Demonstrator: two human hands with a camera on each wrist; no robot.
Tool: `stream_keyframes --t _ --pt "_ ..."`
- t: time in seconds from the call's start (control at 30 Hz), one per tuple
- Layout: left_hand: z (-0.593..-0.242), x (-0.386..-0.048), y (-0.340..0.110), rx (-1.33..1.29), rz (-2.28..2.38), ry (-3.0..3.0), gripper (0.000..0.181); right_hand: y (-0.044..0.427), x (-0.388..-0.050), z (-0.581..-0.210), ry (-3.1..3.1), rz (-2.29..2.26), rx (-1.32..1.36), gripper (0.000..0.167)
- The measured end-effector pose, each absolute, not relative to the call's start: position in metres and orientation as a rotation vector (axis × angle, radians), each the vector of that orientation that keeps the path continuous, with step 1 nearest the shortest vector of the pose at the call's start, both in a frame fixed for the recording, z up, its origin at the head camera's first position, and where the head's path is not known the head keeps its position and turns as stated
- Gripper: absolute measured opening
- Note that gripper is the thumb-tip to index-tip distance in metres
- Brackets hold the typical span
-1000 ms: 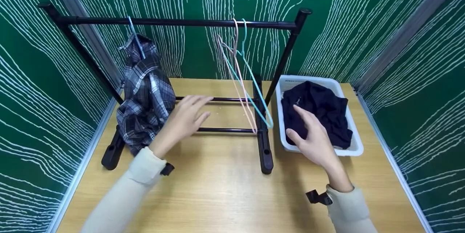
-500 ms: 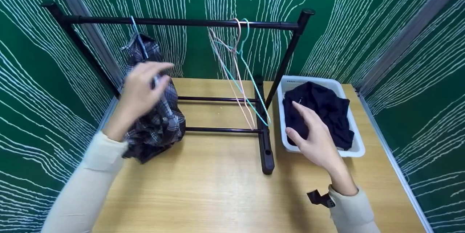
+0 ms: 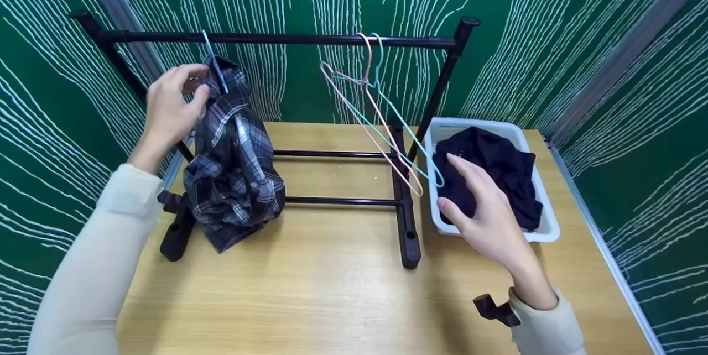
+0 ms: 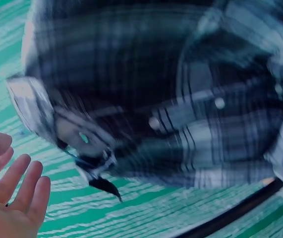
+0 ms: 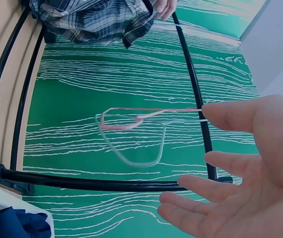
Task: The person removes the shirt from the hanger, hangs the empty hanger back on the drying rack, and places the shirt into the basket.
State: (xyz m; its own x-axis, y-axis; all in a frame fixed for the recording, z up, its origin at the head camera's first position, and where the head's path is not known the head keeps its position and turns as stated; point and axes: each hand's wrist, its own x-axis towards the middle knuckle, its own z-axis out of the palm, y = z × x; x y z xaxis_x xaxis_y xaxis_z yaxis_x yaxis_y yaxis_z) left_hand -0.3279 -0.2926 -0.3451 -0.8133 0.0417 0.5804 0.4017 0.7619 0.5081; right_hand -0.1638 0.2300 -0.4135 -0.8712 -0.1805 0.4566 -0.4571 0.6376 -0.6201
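Hanging | plaid shirt (image 3: 221, 183) | dark, white-lined, bunched | on blue hanger (image 3: 215, 62)

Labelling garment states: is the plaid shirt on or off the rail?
On: the plaid shirt hangs from a blue hanger whose hook sits over the black rail.

Left arm (image 3: 86, 272) stretched forward; left hand (image 3: 172, 102) raised, fingers (image 4: 37, 201) loosely bent, thumb (image 3: 197, 102) set apart from them; right arm (image 3: 545, 322) enters from lower right in head view, less far forward; right hand (image 3: 489, 217) lower than left, fingers (image 5: 205, 188) extended, slightly spread; pale sleeves (image 3: 97, 250) leave wrists (image 3: 148, 151) bare; hands well apart
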Motion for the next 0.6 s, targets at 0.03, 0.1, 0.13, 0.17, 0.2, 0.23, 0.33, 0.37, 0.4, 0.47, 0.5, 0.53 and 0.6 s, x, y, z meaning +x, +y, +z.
stream_keyframes --t 0.03,0.1,0.13,0.17,0.2,0.23,0.33,0.37,0.4,0.47,0.5,0.53,0.6 --pt "-0.345 -0.332 -0.295 -0.320 -0.865 -2.420 0.034 0.230 -0.162 -0.412 -2.505 1.082 0.508 0.071" --pt "-0.344 -0.341 -0.300 -0.300 -0.861 -2.460 0.035 0.230 -0.160 -0.410 -2.493 1.071 0.512 0.072" --pt "-0.344 -0.344 -0.303 -0.290 -0.857 -2.481 0.037 0.230 -0.159 -0.409 -2.487 1.069 0.516 0.073" --pt "-0.343 -0.348 -0.306 -0.285 -0.857 -2.503 0.038 0.230 -0.158 -0.409 -2.482 1.066 0.521 0.073" --pt "-0.343 -0.352 -0.308 -0.282 -0.851 -2.522 0.039 0.229 -0.157 -0.408 -2.478 1.065 0.525 0.074" --pt "-0.342 -0.355 -0.311 -0.281 -0.850 -2.540 0.040 0.229 -0.156 -0.408 -2.475 1.066 0.527 0.074" --pt "-0.340 -0.367 -0.315 -0.271 -0.856 -2.594 0.043 0.228 -0.154 -0.408 -2.472 1.065 0.532 0.074" --pt "-0.340 -0.371 -0.317 -0.273 -0.859 -2.613 0.044 0.227 -0.154 -0.409 -2.471 1.066 0.532 0.075" --pt "-0.339 -0.375 -0.318 -0.272 -0.862 -2.637 0.046 0.227 -0.153 -0.409 -2.471 1.065 0.531 0.075" --pt "-0.337 -0.382 -0.321 -0.267 -0.881 -2.692 0.049 0.227 -0.153 -0.409 -2.470 1.064 0.530 0.075" --pt "-0.336 -0.386 -0.322 -0.266 -0.891 -2.720 0.050 0.227 -0.152 -0.408 -2.471 1.063 0.529 0.075" --pt "-0.334 -0.390 -0.324 -0.268 -0.903 -2.744 0.052 0.227 -0.152 -0.408 -2.472 1.062 0.528 0.075" --pt "-0.331 -0.397 -0.327 -0.270 -0.918 -2.786 0.054 0.227 -0.151 -0.407 -2.477 1.059 0.523 0.076"
